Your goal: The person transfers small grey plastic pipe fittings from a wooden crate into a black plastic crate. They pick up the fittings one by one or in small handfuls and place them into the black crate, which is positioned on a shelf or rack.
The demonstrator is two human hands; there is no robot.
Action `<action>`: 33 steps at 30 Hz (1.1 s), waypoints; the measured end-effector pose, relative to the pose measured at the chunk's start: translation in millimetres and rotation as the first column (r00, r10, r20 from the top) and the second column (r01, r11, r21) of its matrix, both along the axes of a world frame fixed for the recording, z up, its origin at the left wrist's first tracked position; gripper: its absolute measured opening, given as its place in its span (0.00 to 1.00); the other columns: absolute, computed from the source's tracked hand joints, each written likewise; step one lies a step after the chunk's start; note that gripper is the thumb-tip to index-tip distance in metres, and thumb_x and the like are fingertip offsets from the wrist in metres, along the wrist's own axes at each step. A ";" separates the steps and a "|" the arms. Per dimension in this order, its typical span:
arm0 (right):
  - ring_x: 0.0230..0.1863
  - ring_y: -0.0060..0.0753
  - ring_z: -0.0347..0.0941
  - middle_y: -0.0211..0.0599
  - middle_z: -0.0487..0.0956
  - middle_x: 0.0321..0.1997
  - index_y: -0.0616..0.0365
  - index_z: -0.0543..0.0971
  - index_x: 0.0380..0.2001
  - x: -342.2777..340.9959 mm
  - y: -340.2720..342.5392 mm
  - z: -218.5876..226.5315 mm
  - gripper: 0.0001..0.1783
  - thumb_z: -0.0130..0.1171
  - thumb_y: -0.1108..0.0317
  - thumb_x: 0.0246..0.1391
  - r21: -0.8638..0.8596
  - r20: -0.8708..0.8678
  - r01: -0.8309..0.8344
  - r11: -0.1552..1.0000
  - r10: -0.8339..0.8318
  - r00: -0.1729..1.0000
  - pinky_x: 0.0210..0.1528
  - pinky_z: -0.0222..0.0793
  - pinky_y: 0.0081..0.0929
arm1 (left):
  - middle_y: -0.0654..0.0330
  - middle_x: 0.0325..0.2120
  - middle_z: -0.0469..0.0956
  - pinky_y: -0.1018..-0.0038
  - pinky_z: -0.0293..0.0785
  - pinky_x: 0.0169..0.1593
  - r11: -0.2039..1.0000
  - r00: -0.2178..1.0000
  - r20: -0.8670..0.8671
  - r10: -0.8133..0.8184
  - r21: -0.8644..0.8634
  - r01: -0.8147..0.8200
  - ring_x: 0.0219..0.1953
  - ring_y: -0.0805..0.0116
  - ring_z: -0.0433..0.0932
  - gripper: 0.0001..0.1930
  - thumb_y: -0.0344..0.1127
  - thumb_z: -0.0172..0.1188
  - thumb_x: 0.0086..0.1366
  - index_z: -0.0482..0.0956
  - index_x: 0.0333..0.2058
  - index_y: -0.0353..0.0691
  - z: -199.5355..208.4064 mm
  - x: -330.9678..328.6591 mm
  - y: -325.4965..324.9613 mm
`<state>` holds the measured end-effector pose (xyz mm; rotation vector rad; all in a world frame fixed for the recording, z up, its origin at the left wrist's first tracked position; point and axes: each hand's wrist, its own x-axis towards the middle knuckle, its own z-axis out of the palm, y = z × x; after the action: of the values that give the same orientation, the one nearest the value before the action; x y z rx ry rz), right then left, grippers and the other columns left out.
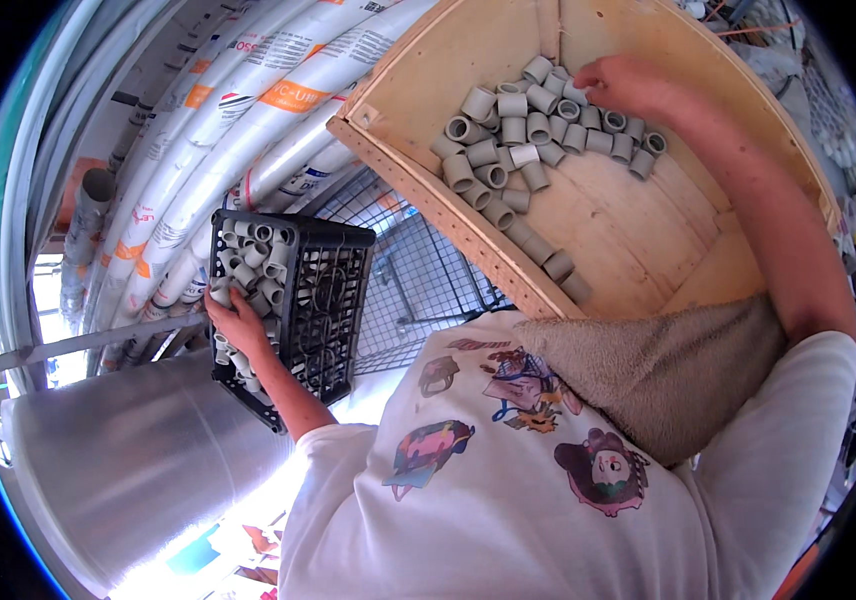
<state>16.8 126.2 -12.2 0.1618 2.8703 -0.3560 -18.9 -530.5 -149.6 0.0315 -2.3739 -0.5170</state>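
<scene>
Seen from above, looking down over a white printed shirt [508, 480] and a beige towel [668, 370] draped at the right shoulder.

Left hand [240, 325] reaching into a black crate [323, 300], fingers curled among grey pipe couplings [253, 262] packed inside; whether one is actually gripped cannot be told. Crate tipped on its side, open face toward the left hand, its ribbed wall just right of the wrist.

Right hand [628, 85] stretched far forward into a wooden tray [648, 250], fingers bent down onto a heap of couplings [533, 130]; resting on them, fingertips hidden among the pieces, so a firm hold cannot be confirmed. Heap spread left of and below the right hand, with one white coupling [524, 154] among the grey ones, and a loose line of pieces trailing down along the tray's front edge toward the body.

Between the two hands, a wire mesh panel [418, 270] under the tray's near edge. Beyond the left hand, long white pipes [248, 130] with orange bands, stacked and curving up and away. Below the left hand, a wide shiny grey roll [128, 460].
</scene>
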 end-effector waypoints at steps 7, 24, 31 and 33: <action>0.46 0.36 0.78 0.42 0.82 0.46 0.52 0.75 0.58 -6.0 1.5 -33.9 0.25 0.57 0.68 0.54 -0.043 0.074 0.027 0.999 -0.024 0.997 0.51 0.73 0.32 | 0.35 0.53 0.71 0.56 0.67 0.55 0.968 0.941 0.311 0.131 0.166 -0.190 0.55 0.39 0.71 0.30 0.52 0.51 0.71 0.69 0.55 0.26 -11.4 -17.6 -48.2; 0.25 0.31 0.73 0.34 0.78 0.27 0.54 0.81 0.39 -19.5 6.2 -53.0 0.12 0.58 0.62 0.53 -0.371 0.084 0.251 0.894 -0.237 0.968 0.27 0.73 0.32 | 0.46 0.47 0.77 0.54 0.68 0.53 0.921 0.926 0.197 0.321 -0.294 -0.256 0.48 0.45 0.74 0.18 0.44 0.46 0.70 0.79 0.52 0.51 -8.3 17.3 -85.1; 0.22 0.34 0.76 0.36 0.79 0.20 0.55 0.84 0.30 -23.8 1.7 -59.6 0.12 0.58 0.60 0.49 -0.460 -0.075 0.210 0.863 -0.273 0.959 0.31 0.72 0.36 | 0.47 0.48 0.77 0.55 0.66 0.55 0.956 0.966 0.043 0.257 -0.156 -0.247 0.51 0.46 0.73 0.20 0.50 0.51 0.70 0.79 0.53 0.47 1.1 14.4 -53.5; 0.24 0.34 0.77 0.37 0.81 0.22 0.55 0.85 0.31 -22.1 -2.1 -55.5 0.12 0.58 0.60 0.48 -0.432 -0.151 0.167 0.886 -0.254 0.955 0.34 0.73 0.36 | 0.47 0.51 0.75 0.56 0.65 0.57 0.981 0.994 0.097 0.041 -0.191 -0.021 0.54 0.47 0.72 0.20 0.49 0.54 0.69 0.77 0.55 0.47 7.5 9.3 -34.3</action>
<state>-5.3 124.1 -67.8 0.3805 2.8935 -1.0735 -9.6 -564.8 -142.1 0.0084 -2.5073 -0.2774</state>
